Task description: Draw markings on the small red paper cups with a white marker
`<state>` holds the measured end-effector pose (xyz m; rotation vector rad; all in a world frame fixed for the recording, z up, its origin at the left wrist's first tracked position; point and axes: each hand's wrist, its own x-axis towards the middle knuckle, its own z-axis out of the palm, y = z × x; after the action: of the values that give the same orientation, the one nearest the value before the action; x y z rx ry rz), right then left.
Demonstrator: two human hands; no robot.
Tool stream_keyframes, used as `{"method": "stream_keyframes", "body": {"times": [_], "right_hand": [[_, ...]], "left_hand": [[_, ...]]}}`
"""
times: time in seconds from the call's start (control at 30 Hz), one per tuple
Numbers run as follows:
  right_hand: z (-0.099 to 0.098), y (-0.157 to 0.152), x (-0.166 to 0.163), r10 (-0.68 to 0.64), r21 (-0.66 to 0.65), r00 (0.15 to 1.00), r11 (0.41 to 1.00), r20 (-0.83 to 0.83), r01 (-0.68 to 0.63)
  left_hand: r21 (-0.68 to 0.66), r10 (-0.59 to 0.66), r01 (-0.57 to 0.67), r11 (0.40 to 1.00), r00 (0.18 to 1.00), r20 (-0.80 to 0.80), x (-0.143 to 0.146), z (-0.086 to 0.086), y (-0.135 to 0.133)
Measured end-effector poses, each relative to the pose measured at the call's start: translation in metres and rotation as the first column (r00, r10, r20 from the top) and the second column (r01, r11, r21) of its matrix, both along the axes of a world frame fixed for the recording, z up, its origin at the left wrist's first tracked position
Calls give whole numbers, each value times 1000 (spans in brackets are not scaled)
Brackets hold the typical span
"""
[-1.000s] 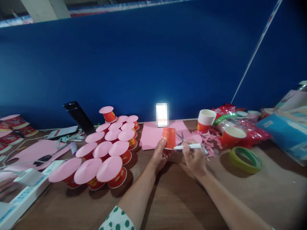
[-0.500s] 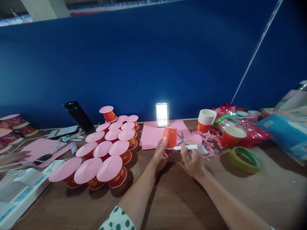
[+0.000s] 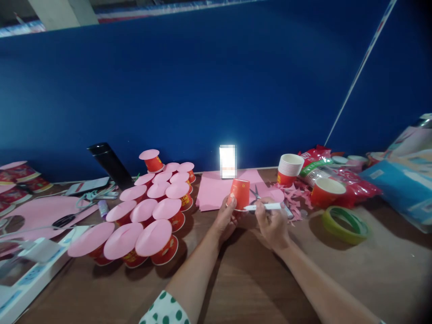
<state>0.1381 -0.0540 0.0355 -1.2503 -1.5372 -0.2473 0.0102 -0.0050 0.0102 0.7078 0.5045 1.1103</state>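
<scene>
Cup (image 3: 242, 193), one, is gripped by left hand (image 3: 224, 219), one white pen (image 3: 271, 206) by right hand (image 3: 274, 227).

inverted red cup (image 3: 241, 193), white pen (image 3: 271, 206)

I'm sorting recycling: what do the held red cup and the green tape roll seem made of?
Red cup: probably paper, smooth-looking, with a small printed mark and pale rim. Tape roll: likely plastic film, smooth, its yellow-green side seeming slightly translucent.
</scene>
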Motion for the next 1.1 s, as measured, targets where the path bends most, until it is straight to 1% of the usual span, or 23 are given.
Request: {"method": "stream_keyframes", "body": {"times": [0.37,0.57,0.73,0.97,1.1], "right_hand": [[1,0,2,-31,7,999,999,-15,31],[1,2,2,-5,-33,1000,999,0,5],[-2,2,2,18,-57,1000,998,-15,-19],[-1,2,1,-5,-31,1000,1000,-4,5],[-1,1,1,-26,-23,1000,999,-2,26]], "left_hand": [[-25,-18,18,1000,1000,-1,-1,-1,0],[-7,4,-4,1000,1000,-4,-1,-1,1],[-2,-20,20,1000,1000,-8,-1,-1,1],[-31,-29,29,999,999,-14,-2,-4,3],[-17,-36,36,999,999,-3,-2,-7,4]]}}
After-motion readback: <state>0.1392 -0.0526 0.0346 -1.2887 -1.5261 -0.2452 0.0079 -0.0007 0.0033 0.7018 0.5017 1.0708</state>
